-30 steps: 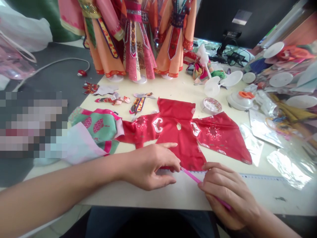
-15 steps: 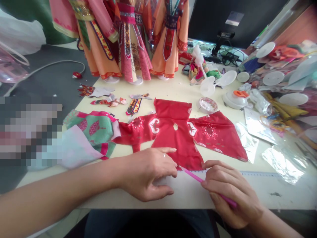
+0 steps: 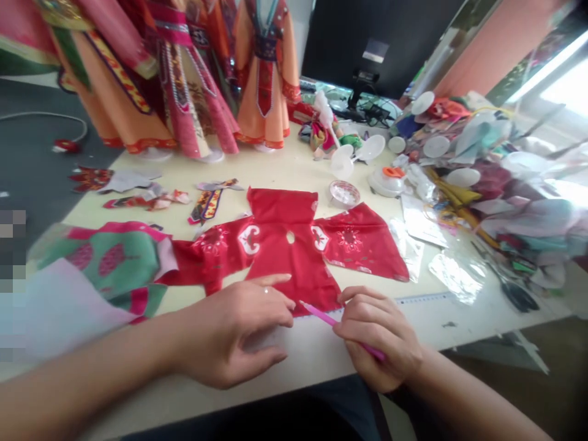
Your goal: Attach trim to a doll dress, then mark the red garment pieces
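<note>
A small red doll garment (image 3: pixel 294 248) with white patterns lies spread flat on the cream table (image 3: pixel 294 165). My left hand (image 3: pixel 234 331) rests on the table at the garment's lower hem, fingers stretched out and pressing down on a clear ruler (image 3: pixel 413 300) that runs off to the right. My right hand (image 3: pixel 374 334) is closed around a thin pink pen (image 3: pixel 321 315), whose tip touches the hem of the red garment beside my left fingertips.
Dolls in orange and pink robes (image 3: pixel 184 79) stand at the table's back. Green and pink fabric (image 3: pixel 110 263) lies left, trim scraps (image 3: pixel 206 202) behind the garment. A tape roll (image 3: pixel 343 193), white discs, plastic bags and clutter fill the right side; scissors (image 3: pixel 517 294) lie near the right edge.
The view has swung to the right, so everything sits further left in the picture. Both hands stay at the hem, with the pen tip still on the red cloth.
</note>
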Available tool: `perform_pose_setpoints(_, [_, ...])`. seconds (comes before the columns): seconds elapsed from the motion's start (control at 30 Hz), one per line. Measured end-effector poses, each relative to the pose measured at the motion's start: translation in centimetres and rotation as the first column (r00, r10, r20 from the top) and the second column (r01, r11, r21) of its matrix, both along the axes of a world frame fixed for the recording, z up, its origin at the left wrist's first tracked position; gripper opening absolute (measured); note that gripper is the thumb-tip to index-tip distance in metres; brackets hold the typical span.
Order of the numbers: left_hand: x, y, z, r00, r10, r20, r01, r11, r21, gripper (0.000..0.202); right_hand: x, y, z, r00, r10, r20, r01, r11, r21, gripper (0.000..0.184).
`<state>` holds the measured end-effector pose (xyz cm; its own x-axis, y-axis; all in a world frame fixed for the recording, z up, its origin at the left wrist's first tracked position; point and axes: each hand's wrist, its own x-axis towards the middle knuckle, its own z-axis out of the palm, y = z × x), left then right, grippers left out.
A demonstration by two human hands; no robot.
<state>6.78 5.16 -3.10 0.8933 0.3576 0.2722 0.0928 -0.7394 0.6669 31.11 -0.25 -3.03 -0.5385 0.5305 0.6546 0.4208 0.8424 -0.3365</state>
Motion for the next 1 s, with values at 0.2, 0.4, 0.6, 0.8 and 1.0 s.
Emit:
perform_pose_setpoints(0.2, [0.0,0.1,-0.3,1.0,0.009,-0.016,-0.009,1.0,-0.011,0.024,0.0,0.3,-0.4,1.0,-0.024,-0.008,0.024,0.998,0.056,0.018])
perform_pose_setpoints(0.4, [-0.2,0.4,-0.3,0.997,0.057,0.046,-0.055,0.998,-0.044,0.026,0.1,0.2,0.0,0.999,-0.028,0.022,0.027,0.997,0.073,0.021])
perform_pose_setpoints(0.6, [-0.8,0.9,-0.6,0.975,0.196,0.103,-0.183,0.976,-0.121,0.024,0.2,0.5,-0.7,1.0,-0.003,0.009,0.002,0.994,0.107,0.036])
perform_pose_setpoints(0.8, [-0.8,1.3,0.1,0.956,0.284,0.067,-0.239,0.893,-0.383,0.018,0.1,1.3,-1.2,0.998,-0.055,-0.023,0.058,0.993,0.107,0.046])
perform_pose_setpoints(1.0, [-0.3,1.6,0.1,0.902,0.397,0.17,-0.187,0.713,-0.676,0.015,-0.9,3.4,0.4,0.961,-0.229,-0.157,0.216,0.972,-0.092,0.034])
